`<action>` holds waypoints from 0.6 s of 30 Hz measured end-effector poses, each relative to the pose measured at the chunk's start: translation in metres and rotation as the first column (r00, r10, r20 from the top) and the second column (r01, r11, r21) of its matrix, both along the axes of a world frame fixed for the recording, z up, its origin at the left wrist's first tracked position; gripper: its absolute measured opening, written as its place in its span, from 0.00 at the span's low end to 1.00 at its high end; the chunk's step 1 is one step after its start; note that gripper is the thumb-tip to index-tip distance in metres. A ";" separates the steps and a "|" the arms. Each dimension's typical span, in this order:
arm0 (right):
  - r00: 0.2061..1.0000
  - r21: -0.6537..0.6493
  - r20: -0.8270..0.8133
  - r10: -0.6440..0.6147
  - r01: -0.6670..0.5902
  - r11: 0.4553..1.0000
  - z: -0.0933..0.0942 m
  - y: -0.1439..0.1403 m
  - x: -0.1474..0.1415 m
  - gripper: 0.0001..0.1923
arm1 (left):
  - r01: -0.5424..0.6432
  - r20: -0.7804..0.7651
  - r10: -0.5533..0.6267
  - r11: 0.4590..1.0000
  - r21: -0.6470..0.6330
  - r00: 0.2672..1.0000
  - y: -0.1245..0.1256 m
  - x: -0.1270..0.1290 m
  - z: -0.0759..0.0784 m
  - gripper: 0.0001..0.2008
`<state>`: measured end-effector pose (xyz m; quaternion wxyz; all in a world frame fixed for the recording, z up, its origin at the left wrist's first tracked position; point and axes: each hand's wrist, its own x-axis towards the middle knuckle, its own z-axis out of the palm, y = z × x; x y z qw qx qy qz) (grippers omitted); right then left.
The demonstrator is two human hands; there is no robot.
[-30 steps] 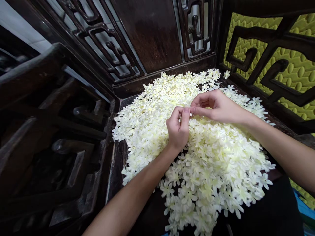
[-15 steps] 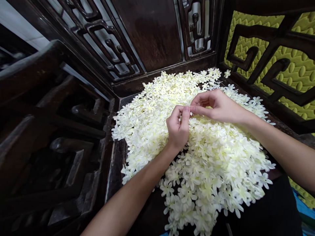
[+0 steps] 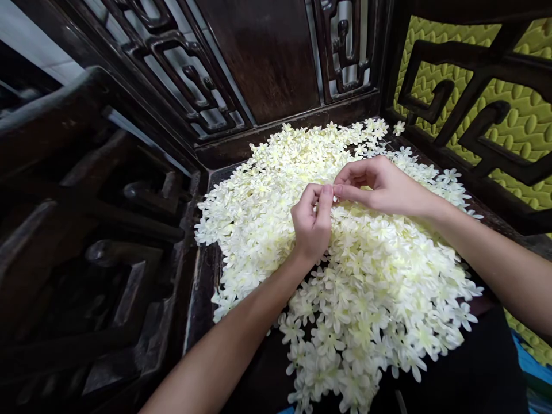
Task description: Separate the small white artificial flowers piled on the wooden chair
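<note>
A wide heap of small pale-yellow and white artificial flowers (image 3: 379,264) spreads over a dark wooden seat (image 3: 207,267). Just above the middle of the heap, my left hand (image 3: 314,221) is closed, thumb pressed against the bent index finger. My right hand (image 3: 377,187) meets it from the right, its thumb and index finger pinched together. The two sets of fingertips touch or nearly touch. Whatever lies between them is too small to make out. Flowers surround both hands, and my forearms cross over part of the heap.
Carved dark lattice of the seat back (image 3: 284,63) rises behind the flowers. A carved armrest (image 3: 116,253) stands close on the left. Along the right runs another lattice side (image 3: 483,123), with a yellow-green quilted cloth (image 3: 524,118) behind it. Dark cloth lies at the lower right.
Both hands keep the same pinched pose at the same spot over the flowers. Only a very slight shift of the view shows.
</note>
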<state>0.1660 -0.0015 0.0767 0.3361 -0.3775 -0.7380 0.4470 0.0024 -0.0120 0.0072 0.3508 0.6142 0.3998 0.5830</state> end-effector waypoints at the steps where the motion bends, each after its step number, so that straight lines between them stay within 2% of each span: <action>1: 1.000 0.001 -0.002 0.002 -0.002 1.000 0.000 0.000 0.000 0.11 | 0.000 -0.001 0.000 1.000 0.000 1.000 0.000 0.000 0.000 0.15; 18: 1.000 0.010 -0.012 0.008 -0.008 1.000 -0.002 0.000 0.000 0.12 | -0.010 -0.004 0.010 1.000 -0.003 1.000 0.001 0.001 0.000 0.16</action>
